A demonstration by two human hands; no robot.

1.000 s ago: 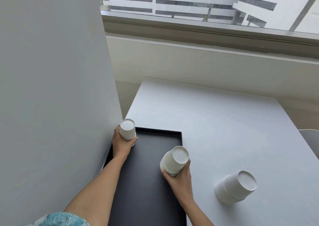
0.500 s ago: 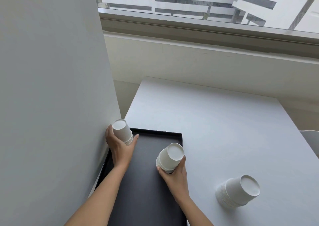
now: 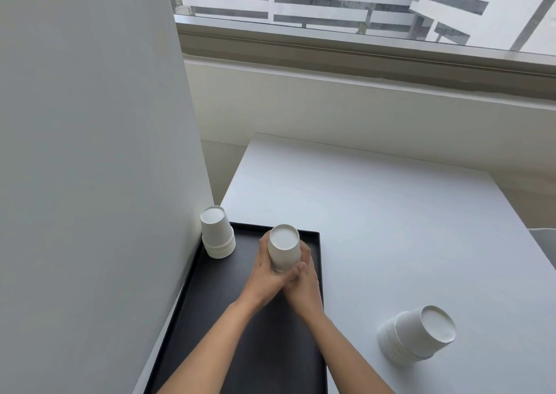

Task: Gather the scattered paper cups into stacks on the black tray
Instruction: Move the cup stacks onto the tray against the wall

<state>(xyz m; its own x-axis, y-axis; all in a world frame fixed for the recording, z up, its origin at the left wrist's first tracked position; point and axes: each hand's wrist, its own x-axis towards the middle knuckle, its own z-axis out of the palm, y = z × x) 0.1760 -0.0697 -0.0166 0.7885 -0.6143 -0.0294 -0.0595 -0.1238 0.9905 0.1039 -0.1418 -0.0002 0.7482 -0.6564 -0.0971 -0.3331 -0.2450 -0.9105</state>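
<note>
1. Both hands wrap one upside-down stack of paper cups (image 3: 284, 247) over the black tray (image 3: 240, 327): the left hand (image 3: 264, 270) clasps its near-left side, the right hand (image 3: 304, 276) its near-right side, fingers clenched on the cups' wall
2. To do this well, I'd say keep the stack upright, lower it flat onto the tray floor, and only then let the fingers go; paper walls dent, so a light squeeze is enough
3. A second stack (image 3: 217, 232) stands free in the tray's far-left corner, just beside the wall panel (image 3: 90, 168); set the held one apart from it so neither topples
4. A third stack (image 3: 416, 335) leans on the desk (image 3: 391, 213) toward its near-right side, well apart from the tray, not yet gathered
5. The held stack is close to the tray's far-right corner; its raised rim could catch a cup lip
6. The tray's near half is bare, and the desk's far half is open for reaching
</note>
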